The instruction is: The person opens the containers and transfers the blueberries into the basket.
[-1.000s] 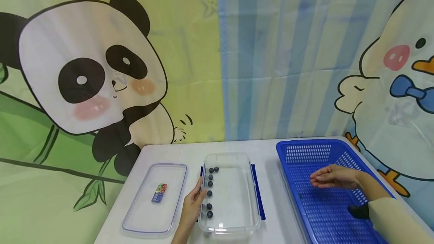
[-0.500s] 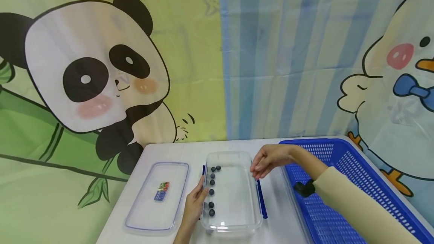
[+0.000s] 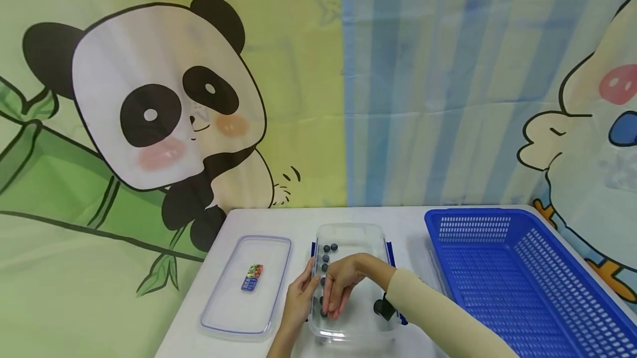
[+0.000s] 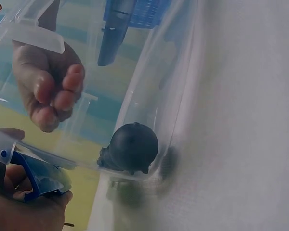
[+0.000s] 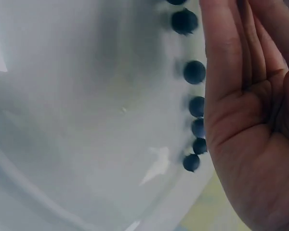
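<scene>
My left hand (image 3: 300,295) grips the left side of a clear plastic container (image 3: 365,322), beside its blue latch (image 4: 41,180). Inside, a row of several blueberries (image 3: 325,258) lines the left wall; the right wrist view shows round dark blueberries (image 5: 194,72) along the edge. My right hand (image 3: 343,280) reaches down into the container, its fingertips at the near end of the row. Through the clear wall, the left wrist view shows the right hand's fingertips (image 4: 63,99) bunched close together; whether they hold anything is hidden. One blueberry (image 4: 134,147) sits in the container's corner.
A clear lid (image 3: 229,314) with a purple-blue rim and a small printed label lies left of the container on the white table (image 3: 303,225). To the right stands a large blue perforated basket (image 3: 517,275). A printed curtain (image 3: 303,98) hangs behind the table.
My right hand has moved left from over the blue basket and down into the clear container, beside the blueberries. The left hand keeps its grip on the container. The head view has shifted slightly right.
</scene>
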Demonstrator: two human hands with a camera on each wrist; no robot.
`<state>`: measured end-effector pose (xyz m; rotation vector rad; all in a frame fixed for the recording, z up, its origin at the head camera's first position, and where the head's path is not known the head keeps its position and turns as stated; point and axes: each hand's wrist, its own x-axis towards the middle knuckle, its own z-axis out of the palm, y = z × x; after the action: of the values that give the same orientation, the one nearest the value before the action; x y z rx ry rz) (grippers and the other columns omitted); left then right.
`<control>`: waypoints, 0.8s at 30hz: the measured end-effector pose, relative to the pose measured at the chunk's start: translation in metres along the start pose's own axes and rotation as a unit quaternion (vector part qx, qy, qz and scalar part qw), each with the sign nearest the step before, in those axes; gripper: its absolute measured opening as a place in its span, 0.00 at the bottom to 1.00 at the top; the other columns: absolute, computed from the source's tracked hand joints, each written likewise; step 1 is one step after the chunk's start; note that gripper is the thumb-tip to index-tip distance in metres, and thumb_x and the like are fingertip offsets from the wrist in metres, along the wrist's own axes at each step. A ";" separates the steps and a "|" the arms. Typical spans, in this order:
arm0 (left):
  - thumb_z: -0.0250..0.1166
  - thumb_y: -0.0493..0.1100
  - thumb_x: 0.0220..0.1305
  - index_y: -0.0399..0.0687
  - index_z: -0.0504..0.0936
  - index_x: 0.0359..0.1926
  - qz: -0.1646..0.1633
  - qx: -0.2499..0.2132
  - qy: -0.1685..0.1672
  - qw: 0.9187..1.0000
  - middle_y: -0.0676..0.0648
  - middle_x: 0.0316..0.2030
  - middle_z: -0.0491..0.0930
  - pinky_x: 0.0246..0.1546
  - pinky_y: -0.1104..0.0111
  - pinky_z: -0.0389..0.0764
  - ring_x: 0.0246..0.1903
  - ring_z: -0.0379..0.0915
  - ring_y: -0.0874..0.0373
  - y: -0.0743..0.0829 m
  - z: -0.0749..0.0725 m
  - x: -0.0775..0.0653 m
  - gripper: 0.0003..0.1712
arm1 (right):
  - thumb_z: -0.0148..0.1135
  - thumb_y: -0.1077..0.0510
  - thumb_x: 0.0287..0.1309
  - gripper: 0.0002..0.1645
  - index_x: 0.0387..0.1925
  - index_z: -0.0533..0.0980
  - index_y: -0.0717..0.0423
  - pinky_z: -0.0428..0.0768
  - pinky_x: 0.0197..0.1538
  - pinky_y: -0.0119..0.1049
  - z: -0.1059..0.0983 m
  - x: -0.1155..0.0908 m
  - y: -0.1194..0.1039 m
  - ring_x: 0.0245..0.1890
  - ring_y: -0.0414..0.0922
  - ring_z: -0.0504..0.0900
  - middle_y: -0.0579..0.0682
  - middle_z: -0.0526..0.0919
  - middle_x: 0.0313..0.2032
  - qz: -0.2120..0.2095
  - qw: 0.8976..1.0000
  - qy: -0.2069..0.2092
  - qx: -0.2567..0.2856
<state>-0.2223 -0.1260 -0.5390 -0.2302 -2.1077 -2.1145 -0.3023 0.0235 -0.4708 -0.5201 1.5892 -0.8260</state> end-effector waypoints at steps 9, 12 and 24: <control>0.56 0.39 0.66 0.33 0.59 0.64 0.002 -0.001 0.000 1.000 0.41 0.65 0.57 0.60 0.76 0.58 0.63 0.54 0.48 0.000 0.000 -0.001 0.29 | 0.57 0.75 0.53 0.11 0.38 0.80 0.70 0.83 0.41 0.36 0.006 0.023 0.022 0.33 0.48 0.84 0.63 0.84 0.34 0.012 0.999 -0.012 0.027; 0.56 0.40 0.66 0.31 0.59 0.64 0.012 -0.003 -0.002 1.000 0.39 0.65 0.57 0.59 0.78 0.59 0.63 0.54 0.47 0.000 0.000 0.000 0.30 | 0.56 0.76 0.53 0.11 0.38 0.80 0.70 0.83 0.40 0.35 0.008 0.025 0.024 0.31 0.46 0.84 0.63 0.83 0.34 0.014 0.999 -0.014 0.031; 0.57 0.40 0.65 0.33 0.59 0.65 -0.007 -0.011 -0.001 1.000 0.41 0.66 0.57 0.61 0.75 0.57 0.64 0.54 0.50 -0.004 0.000 0.002 0.30 | 0.55 0.76 0.54 0.12 0.39 0.80 0.69 0.83 0.40 0.34 0.014 0.030 0.027 0.30 0.42 0.83 0.60 0.84 0.35 0.006 1.000 -0.012 0.027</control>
<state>-0.2248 -0.1260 -0.5424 -0.2205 -2.0928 -2.1478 -0.2908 0.0157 -0.5108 -0.4788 1.5419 -0.8481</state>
